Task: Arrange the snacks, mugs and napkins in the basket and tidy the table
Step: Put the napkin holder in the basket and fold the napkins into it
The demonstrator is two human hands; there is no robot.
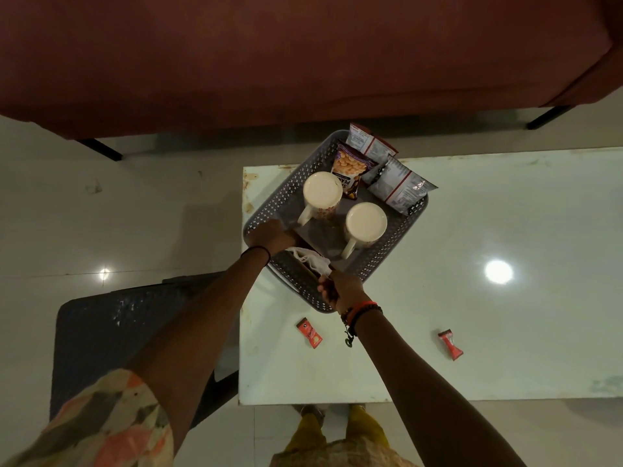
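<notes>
A grey perforated basket [387, 246] sits tilted at the far left part of the white table [472, 315]. Inside stand two cream mugs [322, 193] [365, 222], a peanut packet [349, 170], two silver snack packets [399, 183] [369, 141] and a white napkin [312, 261] near the front rim. My left hand [269, 235] grips the basket's left rim. At the basket's front corner, my right hand [340, 288] closes on the rim, touching the napkin. Two small red candy wrappers [309, 337] [450, 344] lie on the table nearer to me.
A dark plastic chair [111, 338] stands left of the table. A reddish-brown sofa [269, 55] fills the far side, its black legs on the pale tiled floor. A ceiling light reflects on the table at the right. My feet show below the table's near edge.
</notes>
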